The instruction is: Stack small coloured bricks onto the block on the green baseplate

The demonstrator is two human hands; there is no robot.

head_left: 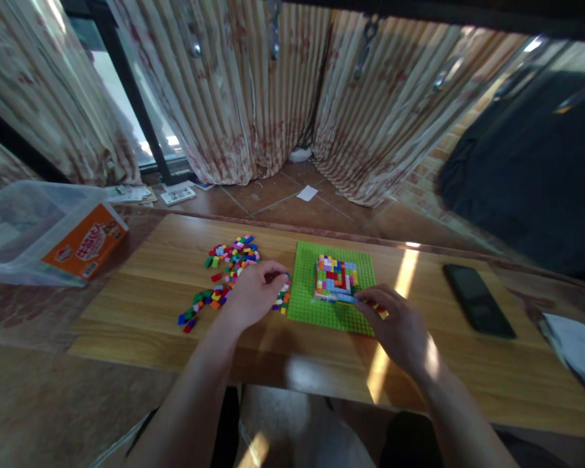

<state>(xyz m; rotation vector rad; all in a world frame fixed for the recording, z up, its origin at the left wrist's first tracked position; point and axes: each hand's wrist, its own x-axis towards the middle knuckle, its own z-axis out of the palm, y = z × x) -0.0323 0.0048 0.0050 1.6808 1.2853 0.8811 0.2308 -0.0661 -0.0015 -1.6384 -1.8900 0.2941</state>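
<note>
A green baseplate [308, 296] lies on the wooden table [292, 364], with a block of many-coloured small bricks [336, 278] built on it. My right hand [398, 328] rests at the block's near right corner, its fingers pinched on small bricks beside the block. A loose pile of coloured bricks [224, 270] spreads left of the plate. My left hand [257, 291] lies over the pile's right edge, fingers curled down onto the bricks; what they hold is hidden.
A black phone [478, 300] lies right of the plate, and a white notebook [578, 348] sits at the table's right edge. A clear plastic box [39, 231] with an orange label stands at the far left. Curtains hang behind, over a tiled floor.
</note>
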